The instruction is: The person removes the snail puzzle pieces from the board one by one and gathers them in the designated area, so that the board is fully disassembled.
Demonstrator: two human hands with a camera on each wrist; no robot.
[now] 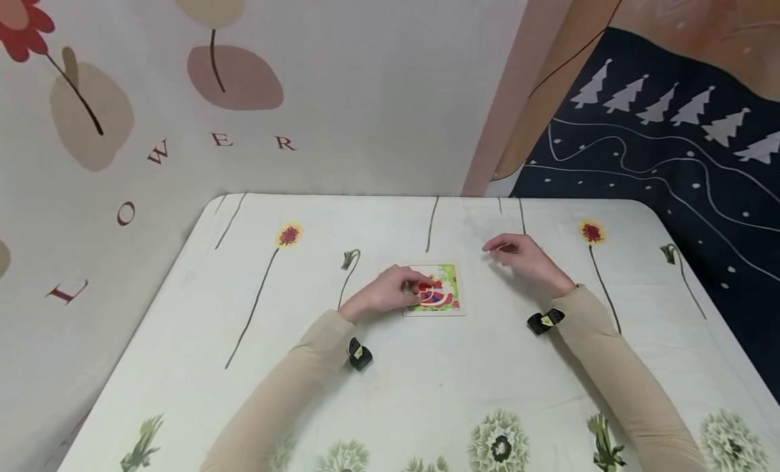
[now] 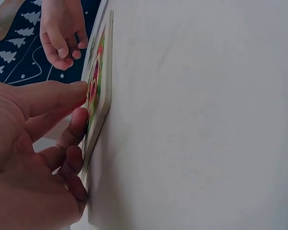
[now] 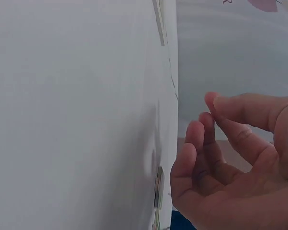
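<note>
A thin square board (image 1: 449, 288) lies flat on the table, printed with a red and blue figure on bright green inside a pale border. My left hand (image 1: 386, 290) is over its left side, and in the left wrist view the fingertips (image 2: 79, 87) touch the picture. Whether a loose piece is under them is hidden. Farther right, my right hand (image 1: 518, 255) hovers above the tabletop. Its fingers are loosely bent, thumb and index tips close together, and no object shows between them. In the right wrist view, small flat pieces (image 3: 159, 189) lie on the table below this hand.
A white cloth (image 1: 463, 384) with printed flowers and stems covers the table. Behind it rises a pale wall (image 1: 378, 120) with printed letters, and a dark blue panel with white trees (image 1: 658, 154) stands at the right. Each wrist carries a small black camera (image 1: 359, 355).
</note>
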